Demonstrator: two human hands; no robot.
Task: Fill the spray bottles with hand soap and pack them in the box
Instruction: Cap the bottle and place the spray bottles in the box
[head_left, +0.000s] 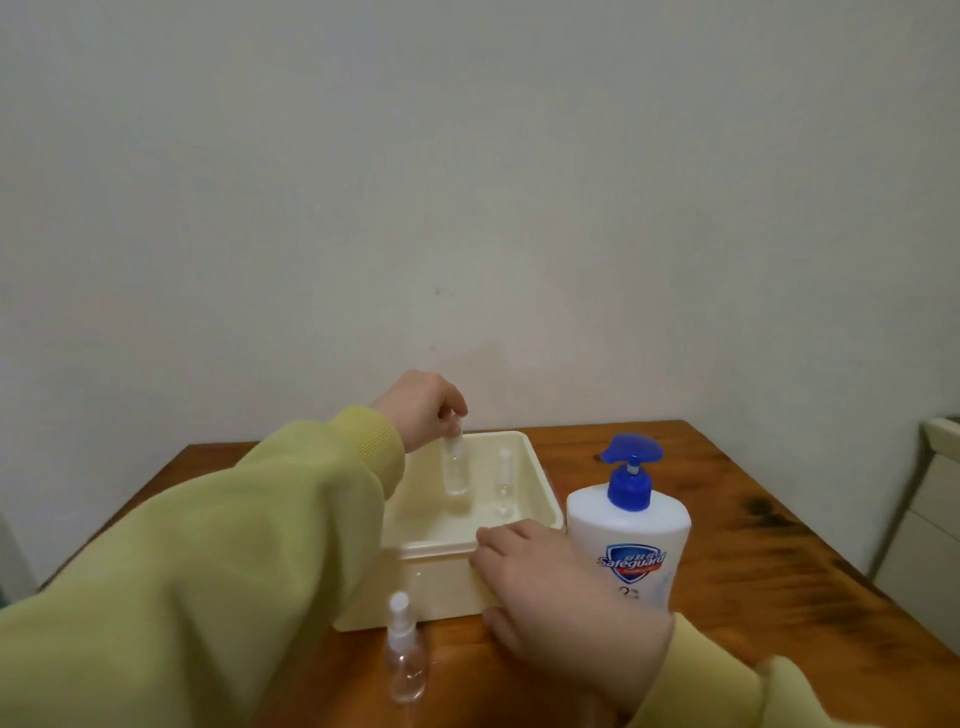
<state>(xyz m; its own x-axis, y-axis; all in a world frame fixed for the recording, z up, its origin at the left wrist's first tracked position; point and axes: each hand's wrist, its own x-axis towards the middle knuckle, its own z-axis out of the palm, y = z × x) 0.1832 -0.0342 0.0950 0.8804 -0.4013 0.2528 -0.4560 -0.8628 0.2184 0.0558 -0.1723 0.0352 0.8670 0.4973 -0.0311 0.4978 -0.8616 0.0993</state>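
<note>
A cream plastic box (540, 480) stands on the wooden table. My left hand (421, 410) reaches over its far left side and pinches the cap of a clear spray bottle (456, 470), which hangs upright inside the box. A second clear spray bottle (503, 483) stands in the box to its right. My right hand (545, 587) grips the box's near right corner. A third clear spray bottle (405, 654) with a white cap stands on the table in front of the box. The white hand soap bottle (628, 540) with a blue pump stands right of the box.
The wooden table (753, 561) ends at a pale wall behind. A white cabinet (930, 519) stands off the table's right edge. My yellow-green sleeves cover the table's near left part.
</note>
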